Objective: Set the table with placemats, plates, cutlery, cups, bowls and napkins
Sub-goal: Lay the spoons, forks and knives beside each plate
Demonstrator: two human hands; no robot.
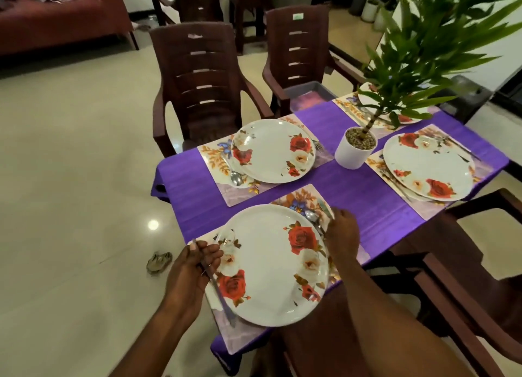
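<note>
While the bench under its purple cloth (pixel 367 195) carries four settings, I square the nearest white rose-printed plate (pixel 271 266): my left hand (pixel 195 266) grasps a steel knife (pixel 217 289) along its left edge, my right hand (pixel 341 235) apparently pinches the spoon (pixel 310 215).

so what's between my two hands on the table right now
The nearest rose-patterned plate on its placemat lies between the left hand and the right hand, as the head view shows.
</note>
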